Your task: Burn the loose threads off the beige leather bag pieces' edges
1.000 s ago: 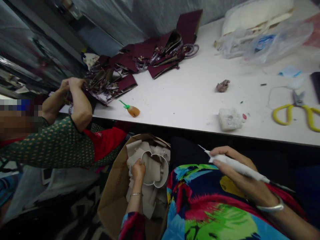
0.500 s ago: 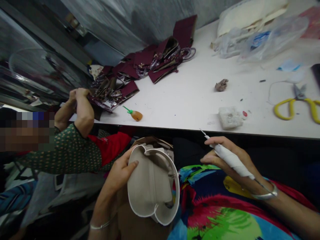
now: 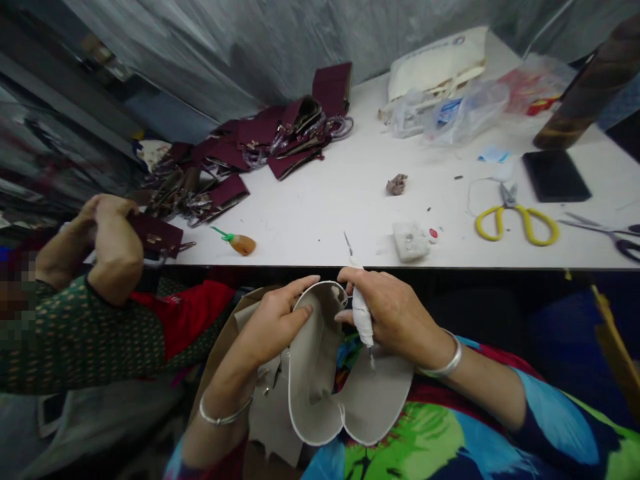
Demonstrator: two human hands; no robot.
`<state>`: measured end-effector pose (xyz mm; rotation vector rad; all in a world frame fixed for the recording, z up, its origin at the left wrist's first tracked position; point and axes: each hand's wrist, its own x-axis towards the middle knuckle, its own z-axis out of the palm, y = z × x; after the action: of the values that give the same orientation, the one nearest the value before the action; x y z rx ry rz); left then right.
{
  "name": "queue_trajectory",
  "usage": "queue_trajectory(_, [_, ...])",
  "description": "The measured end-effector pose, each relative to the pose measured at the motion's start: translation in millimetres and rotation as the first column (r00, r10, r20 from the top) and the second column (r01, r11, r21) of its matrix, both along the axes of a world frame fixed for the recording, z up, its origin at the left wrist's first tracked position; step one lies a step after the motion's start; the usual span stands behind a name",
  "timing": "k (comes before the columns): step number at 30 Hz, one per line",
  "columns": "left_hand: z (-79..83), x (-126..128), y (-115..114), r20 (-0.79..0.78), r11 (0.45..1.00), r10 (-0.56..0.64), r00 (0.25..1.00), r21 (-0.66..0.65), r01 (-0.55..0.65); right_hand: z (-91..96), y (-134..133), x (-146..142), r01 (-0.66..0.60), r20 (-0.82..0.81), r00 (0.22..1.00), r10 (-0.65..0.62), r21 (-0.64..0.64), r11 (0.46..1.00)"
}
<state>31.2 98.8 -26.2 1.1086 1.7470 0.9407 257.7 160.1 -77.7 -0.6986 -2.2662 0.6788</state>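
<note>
My left hand [image 3: 270,327] grips the rim of a light-grey bag body [image 3: 313,360] on my lap, fingers outside and thumb inside. The bag's top gapes towards me, and its white edge folds inward at the near side. In my right hand [image 3: 397,313] is a thin pointed tool [image 3: 361,310] with a white-wrapped handle. Its metal tip points up and away, towards the table edge. The right fingertips are at the bag's far rim; whether they also pinch it I cannot tell. More beige pieces [image 3: 275,417] lie under my left wrist.
On the white table [image 3: 320,207] are an orange glue bottle [image 3: 243,245], a whitish block [image 3: 410,241], yellow-handled scissors [image 3: 530,223] and dark-handled scissors [image 3: 623,243]. Plum bags [image 3: 260,133] are heaped at the back left. Beside me, a co-worker's hands [image 3: 113,205] handle a plum bag.
My right hand has moved left with the tool to the bag's far rim. The bag has turned and spread wider, shifting right with my left hand. The view has swung right.
</note>
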Motion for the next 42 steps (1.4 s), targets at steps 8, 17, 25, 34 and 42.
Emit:
queue_trajectory(8, [-5.0, 9.3, 5.7, 0.341, 0.993, 0.113, 0.933, -0.02, -0.113, -14.3, 5.3, 6.5, -0.034, -0.06, 0.998, 0.036, 0.028, 0.999])
queue_trajectory(17, [-5.4, 15.2, 0.9, 0.338, 0.998, 0.02, 0.941, -0.066, 0.002, -26.6, 10.3, 12.9, -0.04, -0.26, 0.966, -0.012, -0.192, 0.981])
queue_trajectory(25, [2.3, 9.0, 29.6, -0.007, 0.904, -0.411, 0.912, 0.129, 0.408, -31.4, 8.4, 20.7, -0.172, -0.371, 0.929, 0.004, -0.421, 0.891])
queue_trajectory(34, [-23.2, 38.8, 69.2, -0.079, 0.632, -0.772, 0.63, 0.0, 0.775, -33.7, 13.9, 27.2, -0.116, -0.411, 0.906, -0.102, -0.473, 0.873])
queue_trajectory(42, [-48.4, 59.9, 63.0, -0.074, 0.905, -0.424, 0.902, -0.022, 0.424, -35.7, 20.8, 24.8, -0.019, -0.395, 0.887, -0.241, -0.551, 0.834])
